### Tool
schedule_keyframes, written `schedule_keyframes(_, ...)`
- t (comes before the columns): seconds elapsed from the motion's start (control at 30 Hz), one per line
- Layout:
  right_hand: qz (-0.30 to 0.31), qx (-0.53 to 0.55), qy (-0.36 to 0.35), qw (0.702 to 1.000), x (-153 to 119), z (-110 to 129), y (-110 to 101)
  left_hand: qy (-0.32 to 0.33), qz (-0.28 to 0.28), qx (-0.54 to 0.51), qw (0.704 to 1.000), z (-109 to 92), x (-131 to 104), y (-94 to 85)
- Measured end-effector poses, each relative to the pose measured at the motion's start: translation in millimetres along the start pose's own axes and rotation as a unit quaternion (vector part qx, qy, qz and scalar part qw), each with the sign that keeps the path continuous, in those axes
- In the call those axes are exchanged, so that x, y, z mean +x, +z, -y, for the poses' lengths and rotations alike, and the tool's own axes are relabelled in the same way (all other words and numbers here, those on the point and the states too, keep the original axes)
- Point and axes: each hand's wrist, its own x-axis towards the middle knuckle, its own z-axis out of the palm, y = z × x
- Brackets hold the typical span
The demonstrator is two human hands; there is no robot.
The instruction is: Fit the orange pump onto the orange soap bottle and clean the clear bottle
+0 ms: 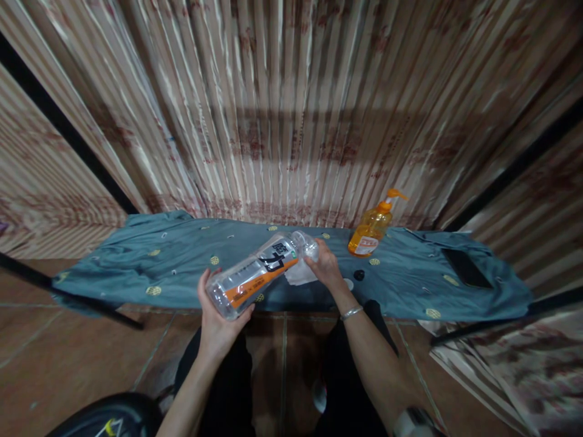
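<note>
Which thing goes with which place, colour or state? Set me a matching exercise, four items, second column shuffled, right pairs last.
1. pump bottle
2. dark flat device
3. labelled bottle
4. bracelet

A. tilted, base in the left hand
B. orange pump top, standing
C. silver, around the right wrist
D. lying near the right end of the cloth

Pairs: 1-B, 2-D, 3-A, 4-C

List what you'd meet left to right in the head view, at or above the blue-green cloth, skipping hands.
Clear bottle with orange label → orange pump bottle → flat dark slab, phone-like.
</note>
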Motion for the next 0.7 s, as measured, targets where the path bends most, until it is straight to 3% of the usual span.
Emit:
schedule_keyframes(0.3,0.005,0.025,0.008,1.000,0.6,-2.2,-3.0,-0.007,-0.014,-0.003,1.000,-6.6,-7.3,4.2)
schedule_keyframes(0.7,0.017,0.049,-0.001,0.999,-1.8,4.4,-11.8,-0.026,-0.037,0.022,0.999,-38.8,-20.2,5.8)
